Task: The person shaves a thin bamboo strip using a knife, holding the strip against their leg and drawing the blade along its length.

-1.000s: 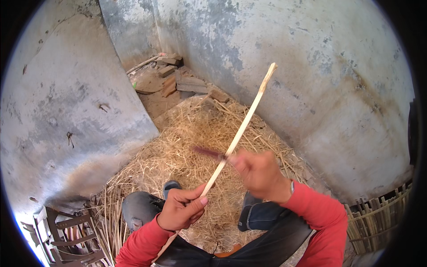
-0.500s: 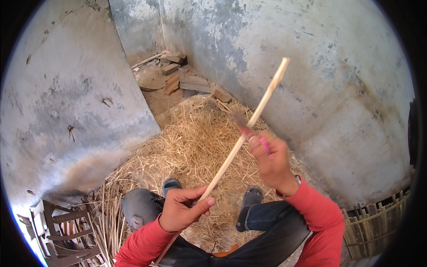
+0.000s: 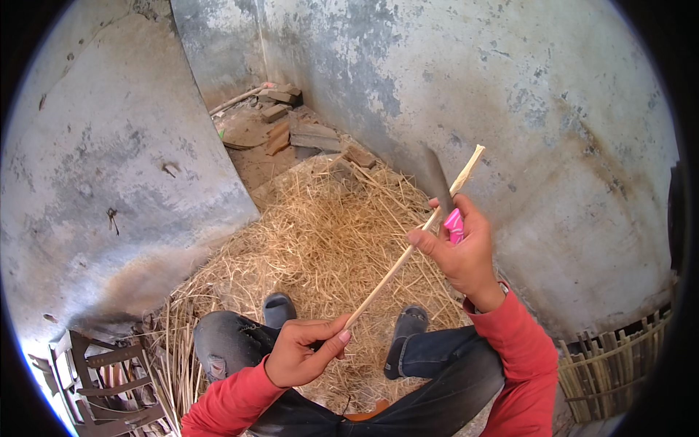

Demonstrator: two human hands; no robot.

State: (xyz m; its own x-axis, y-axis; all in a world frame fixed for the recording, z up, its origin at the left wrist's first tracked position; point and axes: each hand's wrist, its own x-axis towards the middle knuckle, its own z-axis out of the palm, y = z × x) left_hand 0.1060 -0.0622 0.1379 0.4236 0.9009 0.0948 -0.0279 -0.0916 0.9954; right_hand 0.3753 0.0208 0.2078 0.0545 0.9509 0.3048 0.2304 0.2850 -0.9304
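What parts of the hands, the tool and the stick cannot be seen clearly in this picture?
Head view:
- Grey knife blade: motion-blurred, edge unclear.
- Pink knife handle: mostly hidden inside the right hand.
- Long pale wooden stick: lower end hidden by the left hand.
- Woven bamboo fence: cut off by the picture rim.

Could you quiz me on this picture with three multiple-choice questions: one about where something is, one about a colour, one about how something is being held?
1. Where does the straw pile lie?
A. on the floor in front of the person's feet
B. on a table
C. in a bucket

2. What colour is the knife handle?
A. green
B. pink
C. black

3. How is the pale stick held?
A. lying loose on the floor
B. by the right hand alone
C. by both hands

Answers:
1 A, the straw spreads over the ground beyond the two shoes.
2 B, pink shows inside the right hand.
3 C, the left hand grips its lower end and the right hand's fingers press it higher up.
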